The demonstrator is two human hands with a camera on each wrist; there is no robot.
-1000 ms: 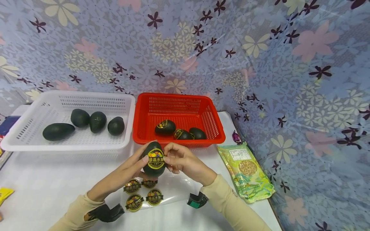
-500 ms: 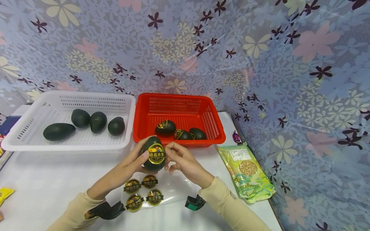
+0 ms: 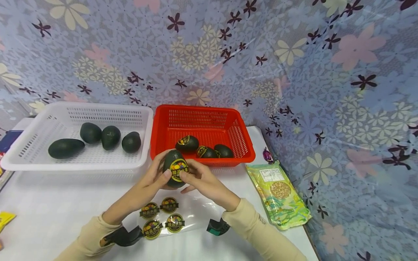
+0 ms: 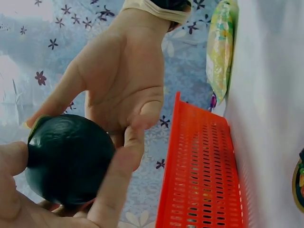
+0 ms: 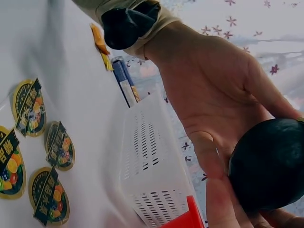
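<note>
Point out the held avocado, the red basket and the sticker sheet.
avocado [image 3: 172, 159]: head view, on its dark top above the sticker.
red basket [image 3: 199, 108]: head view, on its far rim.
sticker sheet [image 3: 196, 212]: head view, on the bare clear backing right of the stickers.

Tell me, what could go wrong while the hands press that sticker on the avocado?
The sticker might end up crooked or wrinkled, since the avocado is round and both thumbs are pressing on the sticker. The avocado could also slip, because the left hand and right hand hold it in the air above the table, just before the red basket.
</note>
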